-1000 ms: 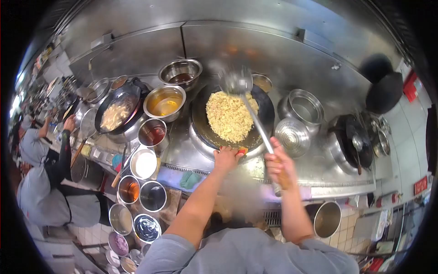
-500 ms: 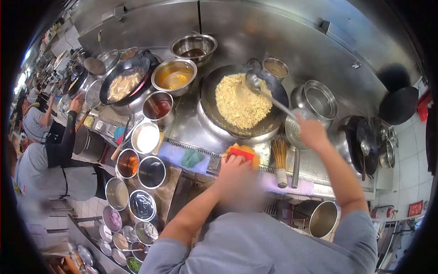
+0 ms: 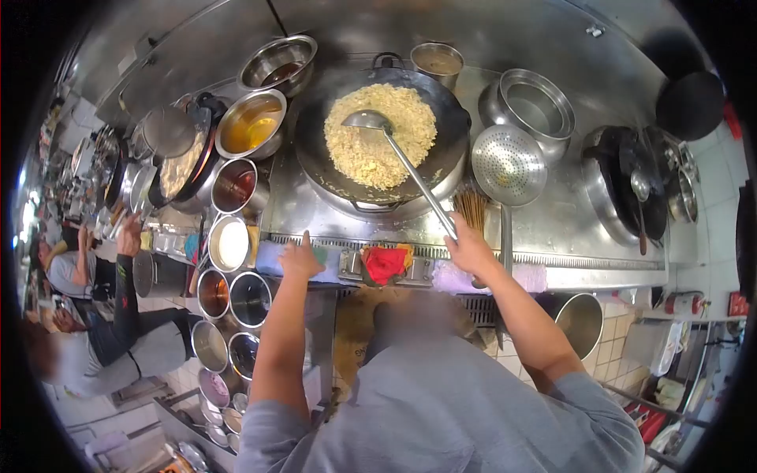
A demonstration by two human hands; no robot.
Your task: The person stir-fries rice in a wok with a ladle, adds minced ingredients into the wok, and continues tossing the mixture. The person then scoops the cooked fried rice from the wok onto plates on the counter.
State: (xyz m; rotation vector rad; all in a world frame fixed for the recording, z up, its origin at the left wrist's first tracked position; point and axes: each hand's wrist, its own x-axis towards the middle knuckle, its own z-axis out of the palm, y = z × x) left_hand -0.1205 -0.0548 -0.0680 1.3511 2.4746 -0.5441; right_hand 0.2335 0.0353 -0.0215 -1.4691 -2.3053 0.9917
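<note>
A black wok (image 3: 307,142) holds a heap of fried rice (image 3: 394,154). My right hand (image 3: 471,252) is wrapped round the handle end of a metal ladle (image 3: 418,180), whose bowl lies on the rice. At the front edge of the stove my left hand (image 3: 300,258) is over a green cloth (image 3: 320,255), partly covering it, with its fingers apart. A folded red and yellow cloth (image 3: 385,264) lies to the right of that hand, in front of the wok.
A perforated strainer (image 3: 509,164) and a bamboo brush (image 3: 471,209) lie right of the wok, with a steel pot (image 3: 539,106) behind. Bowls of liquid (image 3: 251,126) and several tins (image 3: 229,243) line the left. A co-worker (image 3: 110,339) stands at the far left.
My left hand has left the red cloth and moved left to the green cloth. My right hand has come down and nearer with the ladle, its bowl shifting left over the rice. The view has shifted.
</note>
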